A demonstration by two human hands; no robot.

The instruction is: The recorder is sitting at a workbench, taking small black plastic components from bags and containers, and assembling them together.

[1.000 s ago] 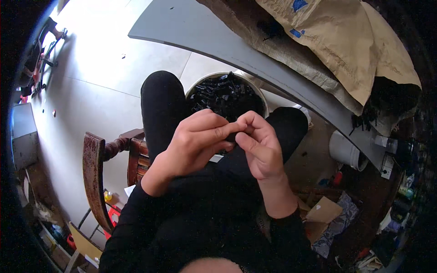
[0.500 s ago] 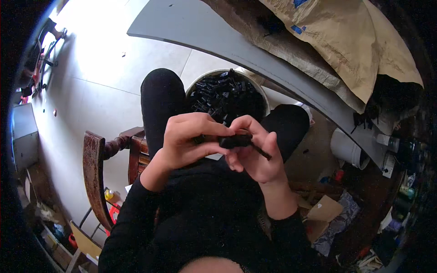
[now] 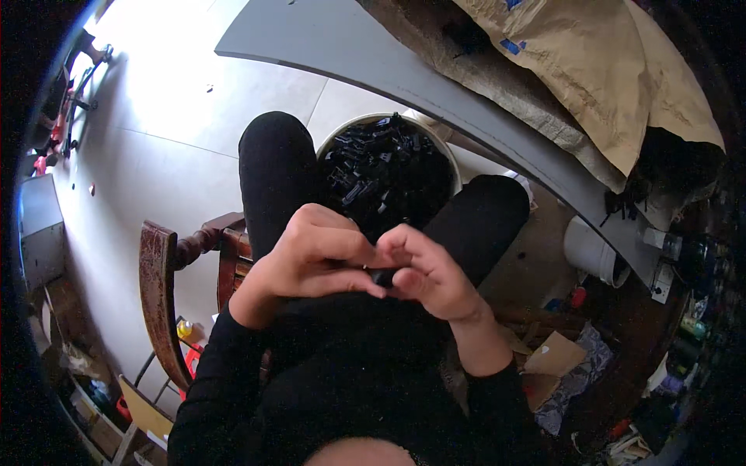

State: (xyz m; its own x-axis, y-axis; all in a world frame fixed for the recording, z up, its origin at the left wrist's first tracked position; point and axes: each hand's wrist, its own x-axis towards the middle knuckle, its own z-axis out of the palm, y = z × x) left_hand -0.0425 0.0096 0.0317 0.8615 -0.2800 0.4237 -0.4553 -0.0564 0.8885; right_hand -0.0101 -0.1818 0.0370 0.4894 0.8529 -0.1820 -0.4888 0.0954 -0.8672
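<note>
Both hands meet above my lap around a small black plastic part [image 3: 382, 276], mostly hidden by the fingers. My left hand [image 3: 315, 252] pinches it between thumb and curled fingers from the left. From the right, my right hand [image 3: 435, 276] closes on the same part, thumb bent inward. Just beyond the hands, between my knees, stands a round pale-rimmed bucket [image 3: 457, 175] heaped with black plastic parts [image 3: 381, 167].
A grey tabletop [image 3: 334, 50] slants across the far right, bearing brown paper sacks [image 3: 575, 85]. On the left is a wooden chair's armrest [image 3: 158, 295]. A white bucket [image 3: 590, 252] lies under the table near cardboard scraps [image 3: 556, 357].
My hands have drawn slightly nearer to me, and the right fingers have curled in. The black part, plainly visible before with a thin end sticking out, is now mostly covered.
</note>
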